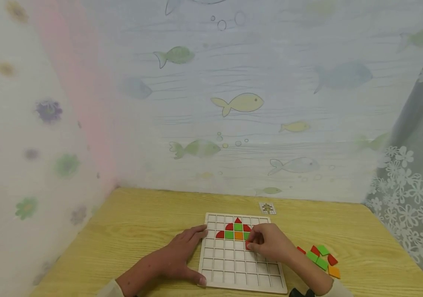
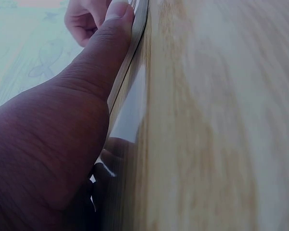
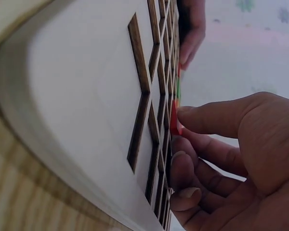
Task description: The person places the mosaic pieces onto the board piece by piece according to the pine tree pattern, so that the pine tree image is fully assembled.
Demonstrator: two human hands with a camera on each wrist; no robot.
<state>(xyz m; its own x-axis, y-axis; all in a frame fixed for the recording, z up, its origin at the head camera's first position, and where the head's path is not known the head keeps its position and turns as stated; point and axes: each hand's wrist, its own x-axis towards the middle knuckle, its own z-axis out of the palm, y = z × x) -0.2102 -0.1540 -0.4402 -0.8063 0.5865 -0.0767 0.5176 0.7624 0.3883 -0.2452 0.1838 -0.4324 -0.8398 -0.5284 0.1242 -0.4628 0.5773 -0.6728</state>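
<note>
A pale wooden grid board (image 1: 230, 266) lies on the table, with red, green and orange tiles set in its upper cells as a stepped shape under a red triangle (image 1: 237, 220). My left hand (image 1: 176, 255) rests along the board's left edge, fingers fairly straight and spread, thumb at the lower left corner. With thumb and fingertips, my right hand (image 1: 272, 243) pinches a small red tile (image 3: 174, 119) at a cell just below the tile rows, right of the orange tile (image 1: 239, 235). In the head view the fingers partly cover that red tile.
Several loose red, green and orange tiles (image 1: 322, 263) lie on the table right of the board, beside the right forearm. A small pattern card (image 1: 267, 208) lies behind the board. A patterned wall (image 1: 196, 173) stands at the table's back edge.
</note>
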